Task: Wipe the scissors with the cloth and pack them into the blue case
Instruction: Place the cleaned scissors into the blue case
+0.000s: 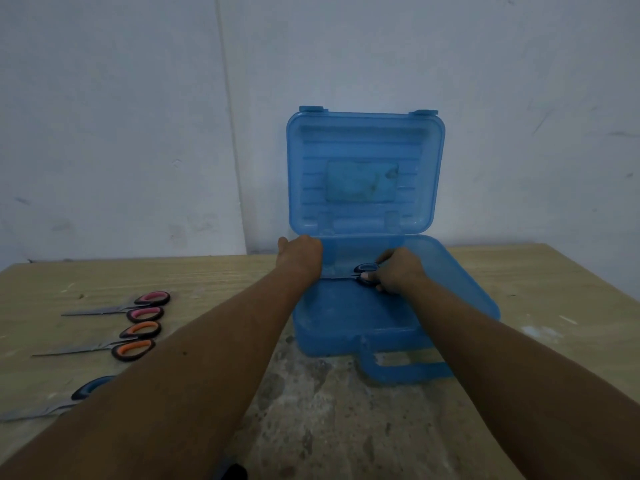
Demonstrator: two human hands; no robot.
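The blue case lies open on the table, with its lid standing upright against the wall. Both my hands reach into its lower half. My right hand grips the dark handles of a pair of scissors, whose blade points left, low inside the case. My left hand sits at the blade's tip by the case's left wall. Its fingers bend down out of sight, so what they hold is hidden. No cloth shows.
Three more pairs of scissors lie on the wooden table at the left: pink-handled, orange-handled and blue-handled, the last partly under my left forearm. The case's carry handle points toward me. A grey wall stands behind.
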